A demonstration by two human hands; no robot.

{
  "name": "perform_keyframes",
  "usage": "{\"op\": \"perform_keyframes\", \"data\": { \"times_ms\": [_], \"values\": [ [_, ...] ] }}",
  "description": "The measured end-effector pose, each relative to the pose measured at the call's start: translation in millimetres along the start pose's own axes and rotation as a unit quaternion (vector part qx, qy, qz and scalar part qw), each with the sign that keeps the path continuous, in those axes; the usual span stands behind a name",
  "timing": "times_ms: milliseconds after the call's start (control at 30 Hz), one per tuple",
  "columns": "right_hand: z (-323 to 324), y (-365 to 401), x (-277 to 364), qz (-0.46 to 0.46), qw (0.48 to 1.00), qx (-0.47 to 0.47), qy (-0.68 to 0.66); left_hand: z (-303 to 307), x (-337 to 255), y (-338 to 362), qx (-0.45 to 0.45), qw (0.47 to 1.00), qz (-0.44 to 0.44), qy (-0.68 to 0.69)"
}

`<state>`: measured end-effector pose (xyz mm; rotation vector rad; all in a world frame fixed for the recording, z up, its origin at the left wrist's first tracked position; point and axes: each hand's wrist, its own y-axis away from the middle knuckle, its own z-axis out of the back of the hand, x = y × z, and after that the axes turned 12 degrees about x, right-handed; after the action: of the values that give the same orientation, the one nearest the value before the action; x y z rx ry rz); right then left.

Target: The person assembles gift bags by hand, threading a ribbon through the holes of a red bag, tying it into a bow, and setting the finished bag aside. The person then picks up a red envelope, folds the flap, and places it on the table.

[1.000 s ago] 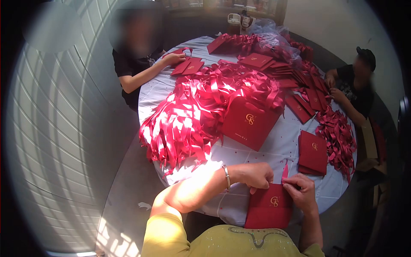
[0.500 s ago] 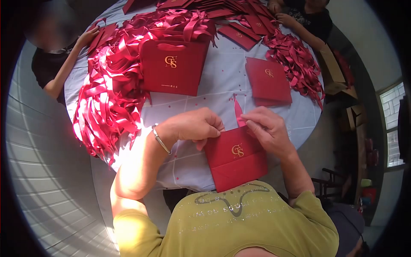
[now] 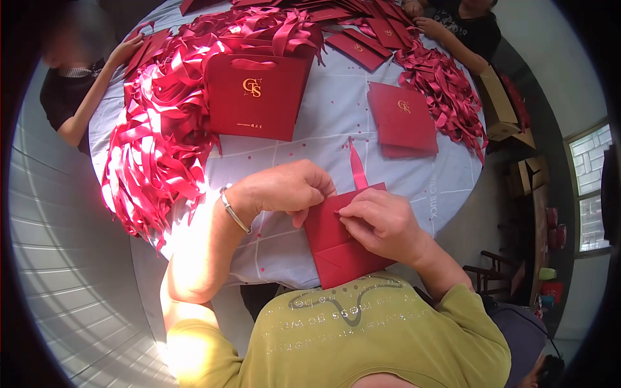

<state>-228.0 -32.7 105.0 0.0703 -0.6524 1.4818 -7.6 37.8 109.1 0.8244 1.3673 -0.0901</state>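
Observation:
A small red paper bag (image 3: 336, 252) lies flat in front of me, its lower end against my shirt. My left hand (image 3: 291, 191) is closed on its upper left corner, fingertips partly hidden. A pink-red ribbon (image 3: 357, 169) sticks up past the bag's top edge onto the cloth. Over the bag's front, my right hand (image 3: 385, 223) is closed in a pinch, covering the gold logo. A short dark red tip, seemingly a ribbon end, shows at its fingertips.
A large heap of red ribbons (image 3: 158, 136) covers the table's left side, beside a bigger red gift bag (image 3: 252, 97). Flat red bags (image 3: 404, 119) are stacked at right, near another ribbon pile (image 3: 443, 94). Two other people sit across the table, their hands at the red bags.
My right hand has moved left and down from the bag's top edge onto its front, letting the upright ribbon go. My left hand keeps its place at the corner.

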Motion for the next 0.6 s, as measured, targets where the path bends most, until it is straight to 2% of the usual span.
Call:
{"op": "perform_keyframes", "data": {
  "times_ms": [433, 600],
  "values": [
    [-10.7, -6.9, 2.7, 0.023, 0.999, -0.008, 0.043, -2.6, -3.7, 2.5, -0.024, 1.000, 0.004, -0.009],
    [-9.1, -12.1, 10.6, -0.019, 0.997, 0.025, 0.074, -3.8, -3.7, 4.0, -0.023, 1.000, 0.005, -0.014]
  ]
}}
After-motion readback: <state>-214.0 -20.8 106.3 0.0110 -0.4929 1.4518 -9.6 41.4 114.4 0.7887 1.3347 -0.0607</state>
